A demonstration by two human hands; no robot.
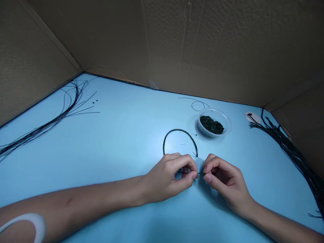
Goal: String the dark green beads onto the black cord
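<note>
A string of dark beads [178, 130] curves in an arc on the table, and its near left part runs behind my left hand [174, 177]. The thumb and forefinger of that hand pinch a thin dark cord [199, 173], which bridges the short gap between my hands. Close on the right, my right hand [225, 185] pinches the cord's end, where a small dark bead [204, 174] seems to sit at the fingertips. The knotted far end of the bead string lies just above the gap.
Behind my right hand stands a clear plastic tub [229, 126] of dark beads [211, 125]. A loose curled cord [198, 105] lies beyond it. Long dark cords [60, 116] spread at the left, finished-looking strands [291, 152] at the right. Cardboard walls [172, 44] enclose the blue table [126, 118].
</note>
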